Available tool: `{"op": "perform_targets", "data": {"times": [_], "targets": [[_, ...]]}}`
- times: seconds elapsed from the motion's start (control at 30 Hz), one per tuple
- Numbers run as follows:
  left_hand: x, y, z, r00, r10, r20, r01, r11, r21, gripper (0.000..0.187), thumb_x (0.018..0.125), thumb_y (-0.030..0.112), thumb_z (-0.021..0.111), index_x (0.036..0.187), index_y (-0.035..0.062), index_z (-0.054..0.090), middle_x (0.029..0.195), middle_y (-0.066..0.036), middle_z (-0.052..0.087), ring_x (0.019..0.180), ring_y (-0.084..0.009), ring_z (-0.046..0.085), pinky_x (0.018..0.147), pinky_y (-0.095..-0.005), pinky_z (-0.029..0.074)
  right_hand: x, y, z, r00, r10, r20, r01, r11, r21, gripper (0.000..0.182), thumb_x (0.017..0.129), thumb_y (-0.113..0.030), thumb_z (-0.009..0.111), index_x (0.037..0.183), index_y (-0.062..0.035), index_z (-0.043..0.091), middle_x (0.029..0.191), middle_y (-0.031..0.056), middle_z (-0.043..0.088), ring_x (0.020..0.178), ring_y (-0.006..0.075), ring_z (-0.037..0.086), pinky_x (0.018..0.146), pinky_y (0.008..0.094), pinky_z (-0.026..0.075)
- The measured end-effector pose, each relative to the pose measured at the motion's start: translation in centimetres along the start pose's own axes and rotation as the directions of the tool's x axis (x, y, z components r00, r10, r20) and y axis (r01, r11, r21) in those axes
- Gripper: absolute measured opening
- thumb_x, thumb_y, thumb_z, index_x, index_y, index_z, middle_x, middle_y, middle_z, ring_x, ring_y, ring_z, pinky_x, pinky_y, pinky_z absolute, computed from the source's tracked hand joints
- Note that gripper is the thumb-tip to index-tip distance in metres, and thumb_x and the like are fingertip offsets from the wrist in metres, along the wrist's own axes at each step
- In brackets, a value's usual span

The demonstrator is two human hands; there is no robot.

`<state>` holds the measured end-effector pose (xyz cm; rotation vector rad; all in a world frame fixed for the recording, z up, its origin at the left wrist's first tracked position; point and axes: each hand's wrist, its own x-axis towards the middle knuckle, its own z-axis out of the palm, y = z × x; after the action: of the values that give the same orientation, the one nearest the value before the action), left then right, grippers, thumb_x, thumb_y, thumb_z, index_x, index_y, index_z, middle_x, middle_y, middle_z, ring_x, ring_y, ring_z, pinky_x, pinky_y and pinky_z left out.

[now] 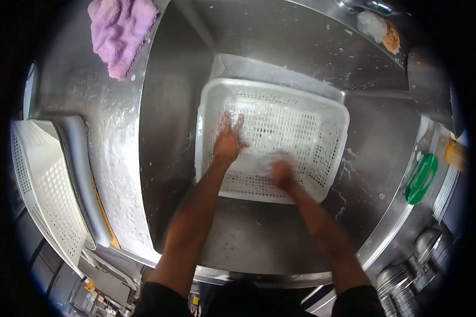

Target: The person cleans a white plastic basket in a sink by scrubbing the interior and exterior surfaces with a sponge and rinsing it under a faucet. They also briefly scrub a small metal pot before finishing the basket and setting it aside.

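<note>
A white perforated plastic basket (275, 87) lies inside the steel sink (238, 227), its inner side up, with a wet, soapy sheen on it. My left hand (228, 141) rests inside the basket near its left end, fingers spread and nothing in its grasp. My right hand (283, 170) is over the near side of the basket floor, smeared by motion. A pale blur shows beside its fingers; whether it is a held thing or foam I cannot make out.
A purple cloth (122, 34) lies on the wet left counter (108, 137). Another white basket (47, 179) stands tilted at far left. On the right ledge is a green-handled brush or scrubber (422, 179); metal bowls (396, 282) sit below. A sponge (391, 38) lies at the back right.
</note>
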<state>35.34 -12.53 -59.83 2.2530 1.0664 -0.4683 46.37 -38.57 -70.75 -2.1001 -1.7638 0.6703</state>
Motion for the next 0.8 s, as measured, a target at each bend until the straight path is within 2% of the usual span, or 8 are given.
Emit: {"op": "perform_targets", "data": {"times": [0.03, 0.13, 0.3, 0.37, 0.47, 0.6, 0.7, 0.8], "targets": [[0.4, -0.1, -0.5, 1.000, 0.004, 0.000, -0.004, 1.000, -0.025, 0.113, 0.070, 0.040, 0.082, 0.156, 0.0276, 0.009, 0.160, -0.024, -0.001, 0.148, -0.0380, 0.006, 0.120, -0.0443, 0.017, 0.5, 0.9, -7.8, 0.908, 0.187, 0.376, -0.203, 0.979, 0.002, 0.013, 0.080, -0.015, 0.063, 0.085, -0.0055, 0.070, 0.102, 0.0159, 0.065, 0.103, 0.0356, 0.060, 0.094, 0.0522, 0.044], [0.0, 1.6, -2.1, 0.998, -0.033, 0.052, 0.034, 0.999, -0.026, 0.129, 0.058, 0.033, 0.091, 0.156, 0.0271, 0.008, 0.160, -0.023, -0.005, 0.148, -0.0376, 0.005, 0.120, -0.0443, 0.018, -1.5, 2.8, -13.0, 0.976, 0.074, 0.206, -0.013, 0.959, -0.282, 0.013, 0.075, -0.019, 0.065, 0.084, -0.0174, 0.075, 0.110, 0.0133, 0.066, 0.111, 0.0363, 0.059, 0.100, 0.0471, 0.043], [0.6, 1.7, -2.2, 0.997, -0.070, 0.040, 0.068, 0.996, 0.051, 0.145, 0.044, 0.026, 0.096, 0.155, 0.0303, 0.003, 0.160, -0.020, -0.007, 0.149, -0.0362, 0.004, 0.121, -0.0425, 0.019, 4.1, -6.8, -4.3, 0.939, 0.189, 0.289, -0.226, 0.969, 0.101, 0.015, 0.072, -0.007, 0.060, 0.082, -0.0070, 0.071, 0.109, 0.0157, 0.065, 0.108, 0.0356, 0.059, 0.095, 0.0461, 0.047], [1.0, 0.3, 0.2, 0.998, -0.068, -0.011, 0.069, 0.990, 0.127, 0.145, 0.044, 0.023, 0.096, 0.155, 0.0308, 0.004, 0.160, -0.020, -0.006, 0.149, -0.0356, 0.005, 0.121, -0.0424, 0.018, 7.4, -10.9, 0.9, 0.987, -0.004, -0.159, -0.003, 0.999, -0.040, 0.020, 0.067, -0.006, 0.061, 0.085, -0.0053, 0.070, 0.097, 0.0151, 0.067, 0.099, 0.0337, 0.060, 0.089, 0.0467, 0.048], [0.4, 0.7, -1.5, 0.996, -0.091, 0.006, 0.090, 0.988, 0.123, 0.145, 0.044, 0.019, 0.096, 0.155, 0.0320, 0.004, 0.160, -0.020, -0.005, 0.149, -0.0352, 0.005, 0.121, -0.0427, 0.017, 5.9, -10.1, -2.4, 0.939, 0.252, 0.233, -0.272, 0.960, 0.060, 0.018, 0.068, -0.007, 0.063, 0.084, -0.0063, 0.071, 0.097, 0.0133, 0.069, 0.102, 0.0323, 0.061, 0.097, 0.0464, 0.045], [0.2, 0.9, -2.3, 0.995, -0.094, 0.023, 0.094, 0.996, 0.000, 0.147, 0.043, 0.017, 0.096, 0.155, 0.0343, 0.003, 0.160, -0.020, -0.005, 0.149, -0.0352, 0.005, 0.121, -0.0431, 0.018, -0.4, -2.8, -9.4, 0.979, 0.119, 0.166, -0.137, 0.985, 0.100, 0.013, 0.069, -0.010, 0.067, 0.080, -0.0074, 0.072, 0.097, 0.0124, 0.068, 0.099, 0.0324, 0.063, 0.100, 0.0483, 0.043], [0.4, 0.9, -2.6, 0.992, -0.121, 0.024, 0.121, 0.993, -0.010, 0.145, 0.043, 0.015, 0.096, 0.155, 0.0349, 0.005, 0.161, -0.020, -0.005, 0.149, -0.0355, 0.006, 0.121, -0.0438, 0.018, -1.6, -3.1, -4.7, 0.942, 0.328, -0.063, -0.331, 0.943, -0.033, 0.009, 0.067, -0.005, 0.064, 0.073, -0.0059, 0.071, 0.089, 0.0142, 0.068, 0.095, 0.0328, 0.064, 0.105, 0.0496, 0.040], [0.8, 0.0, -0.5, 0.994, -0.101, -0.036, 0.100, 0.995, -0.015, 0.139, 0.047, 0.009, 0.093, 0.154, 0.0348, 0.009, 0.161, -0.018, -0.005, 0.149, -0.0357, 0.007, 0.121, -0.0437, 0.019, 4.3, -9.9, -0.5, 0.959, 0.235, 0.159, -0.253, 0.962, 0.104, 0.010, 0.067, -0.005, 0.062, 0.073, -0.0031, 0.070, 0.085, 0.0174, 0.068, 0.094, 0.0356, 0.064, 0.104, 0.0476, 0.041]]}}
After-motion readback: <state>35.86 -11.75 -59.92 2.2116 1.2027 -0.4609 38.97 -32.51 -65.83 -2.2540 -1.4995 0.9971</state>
